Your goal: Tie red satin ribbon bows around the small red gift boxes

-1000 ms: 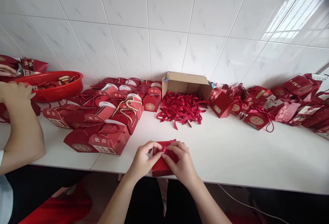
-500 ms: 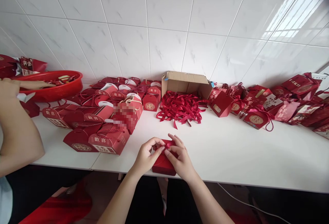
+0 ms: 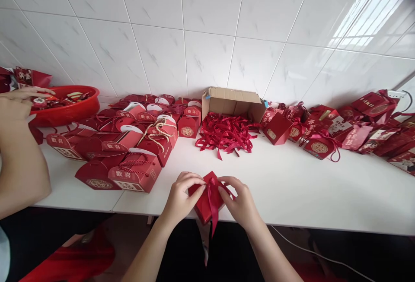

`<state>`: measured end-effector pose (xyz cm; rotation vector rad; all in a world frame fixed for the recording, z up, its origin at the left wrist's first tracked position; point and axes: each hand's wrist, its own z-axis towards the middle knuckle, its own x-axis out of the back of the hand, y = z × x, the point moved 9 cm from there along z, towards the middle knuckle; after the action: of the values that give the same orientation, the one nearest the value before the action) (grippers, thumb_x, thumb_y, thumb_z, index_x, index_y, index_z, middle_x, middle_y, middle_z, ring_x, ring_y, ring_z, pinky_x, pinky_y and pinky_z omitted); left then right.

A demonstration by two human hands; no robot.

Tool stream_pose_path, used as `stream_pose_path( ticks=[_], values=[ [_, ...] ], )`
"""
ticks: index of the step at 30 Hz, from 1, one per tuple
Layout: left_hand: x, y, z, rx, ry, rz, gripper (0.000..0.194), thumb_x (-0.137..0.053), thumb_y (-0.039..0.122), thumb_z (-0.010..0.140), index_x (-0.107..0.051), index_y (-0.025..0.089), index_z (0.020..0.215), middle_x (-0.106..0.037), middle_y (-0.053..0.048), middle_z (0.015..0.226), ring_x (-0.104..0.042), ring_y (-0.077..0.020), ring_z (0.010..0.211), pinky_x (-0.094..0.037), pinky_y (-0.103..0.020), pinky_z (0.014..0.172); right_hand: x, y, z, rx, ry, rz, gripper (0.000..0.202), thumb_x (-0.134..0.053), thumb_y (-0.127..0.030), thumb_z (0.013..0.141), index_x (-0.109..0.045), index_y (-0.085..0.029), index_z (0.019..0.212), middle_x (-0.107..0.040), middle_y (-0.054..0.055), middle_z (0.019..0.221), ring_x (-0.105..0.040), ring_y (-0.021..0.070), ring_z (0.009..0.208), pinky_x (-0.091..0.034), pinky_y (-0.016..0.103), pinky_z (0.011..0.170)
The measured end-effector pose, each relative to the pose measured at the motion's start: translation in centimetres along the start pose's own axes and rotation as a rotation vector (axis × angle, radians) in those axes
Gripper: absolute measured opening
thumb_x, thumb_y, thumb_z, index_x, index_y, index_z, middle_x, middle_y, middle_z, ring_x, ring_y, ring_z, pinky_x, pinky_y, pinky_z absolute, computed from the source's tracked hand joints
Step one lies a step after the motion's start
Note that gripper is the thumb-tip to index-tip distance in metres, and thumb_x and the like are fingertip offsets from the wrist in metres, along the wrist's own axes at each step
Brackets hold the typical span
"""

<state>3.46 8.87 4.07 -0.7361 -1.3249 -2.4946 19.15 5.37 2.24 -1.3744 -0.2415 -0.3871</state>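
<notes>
A small red gift box [image 3: 202, 208] sits at the table's front edge, turned corner-on, with a shiny red ribbon [image 3: 213, 204] knotted on top and one tail hanging over the front. My left hand [image 3: 183, 195] pinches the ribbon near the knot, thumb against forefinger, at the box's left side. On the right, my right hand [image 3: 241, 198] closes thumb and fingers on the ribbon's other side, where a loop shows by the fingertips. Beyond the box lies a heap of loose red ribbons [image 3: 227, 133] spilling from a cardboard box [image 3: 233, 96].
Red handled gift boxes [image 3: 134, 172] crowd the table's left. More red boxes [image 3: 319, 147], some with ribbons, are piled on the right. At far left a co-worker's hand [image 3: 19, 100] reaches over a red basin [image 3: 76, 113] of wrapped sweets. A tiled wall stands behind.
The gift box has turned corner-on and the ribbon's tail now hangs down its front. My hands have moved apart slightly. The co-worker's hand has drawn back left over the basin.
</notes>
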Motion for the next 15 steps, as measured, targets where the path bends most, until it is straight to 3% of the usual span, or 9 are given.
stream_pose_path(
  ticks=[3, 7, 15],
  values=[
    [-0.3, 0.5, 0.3, -0.002, -0.056, 0.003, 0.011, -0.057, 0.022, 0.085, -0.068, 0.022, 0.083, -0.068, -0.005, 0.087, -0.061, -0.0190, 0.090, -0.051, -0.032, 0.081, 0.8, -0.5, 0.0, 0.056, -0.013, -0.083, 0.022, -0.052, -0.020, 0.086, -0.066, -0.024, 0.102, -0.069, 0.005, 0.096, -0.061, 0.0196, 0.085, -0.047, 0.039, 0.085],
    [-0.5, 0.9, 0.5, -0.002, -0.091, 0.011, 0.011, -0.055, 0.022, 0.086, -0.066, 0.021, 0.082, -0.068, -0.005, 0.085, -0.060, -0.0197, 0.091, -0.050, -0.033, 0.082, 0.9, -1.4, 0.1, 0.088, -0.101, -0.113, 0.022, -0.051, -0.017, 0.086, -0.066, -0.024, 0.101, -0.068, 0.003, 0.092, -0.060, 0.0167, 0.078, -0.049, 0.034, 0.078],
    [-0.5, 0.9, 0.2, -0.001, -0.088, 0.005, 0.011, -0.054, 0.021, 0.086, -0.065, 0.021, 0.082, -0.067, -0.005, 0.085, -0.059, -0.0193, 0.089, -0.049, -0.032, 0.081, 0.7, -0.5, 0.1, -0.023, -0.186, -0.126, 0.023, -0.055, -0.020, 0.083, -0.062, -0.023, 0.104, -0.061, 0.002, 0.087, -0.056, 0.0126, 0.066, -0.049, 0.027, 0.063]
  ],
)
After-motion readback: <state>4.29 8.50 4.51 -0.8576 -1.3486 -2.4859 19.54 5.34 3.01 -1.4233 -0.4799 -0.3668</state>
